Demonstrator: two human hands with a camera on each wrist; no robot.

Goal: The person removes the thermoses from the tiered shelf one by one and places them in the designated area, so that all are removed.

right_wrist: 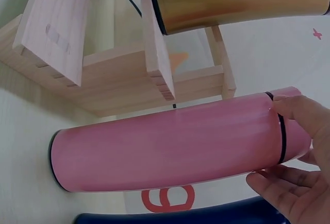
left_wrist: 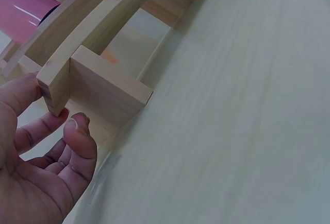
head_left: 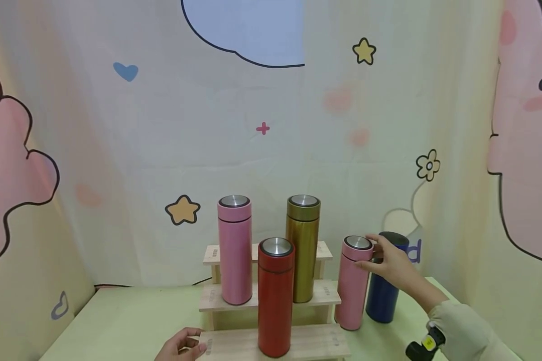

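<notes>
My right hand [head_left: 395,265] holds a pink thermos [head_left: 352,288] near its steel-topped lid, fingers and thumb on either side. In the right wrist view this pink thermos [right_wrist: 170,147] has its base at the tabletop, beside the stand. My left hand [left_wrist: 46,157] pinches the end of the lowest step of a three-step wooden stand [head_left: 316,341]. A red thermos [head_left: 275,306] stands upright on that lowest step. Another pink thermos [head_left: 235,260] and a gold thermos [head_left: 303,255] stand on the middle step.
Right behind the held thermos stands a dark blue thermos [head_left: 383,296], partly hidden by my right hand. The stand's top step [head_left: 211,254] shows behind the upper bottles. A pale green tabletop [head_left: 131,321] meets a cartoon-printed cloth backdrop [head_left: 162,125] at the back and sides.
</notes>
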